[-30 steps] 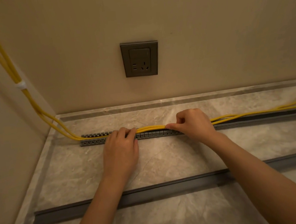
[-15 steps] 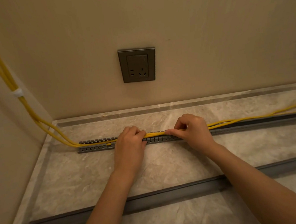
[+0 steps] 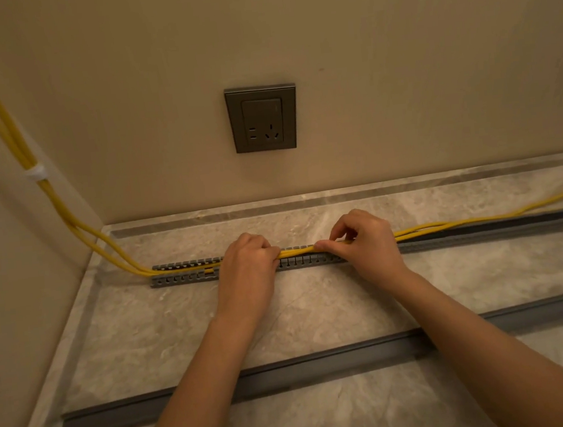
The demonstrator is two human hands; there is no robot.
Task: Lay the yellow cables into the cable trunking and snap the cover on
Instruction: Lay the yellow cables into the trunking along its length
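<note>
Grey slotted cable trunking lies along the marble floor near the back wall. The yellow cables drop down the left wall, enter the trunking's left end and run right, rising out of it past my right hand. My left hand is closed over the cables on top of the trunking. Just to its right, my right hand pinches the same cables between thumb and fingers. The long grey cover lies loose on the floor closer to me, passing under both forearms.
A dark wall socket sits on the back wall above the trunking. A white tie bundles the cables on the left wall. The left wall stands close to the trunking's left end.
My left hand has slid to the right along the trunking, closer to my right hand. More of the cables lie inside the left end. The view has tilted up slightly.
</note>
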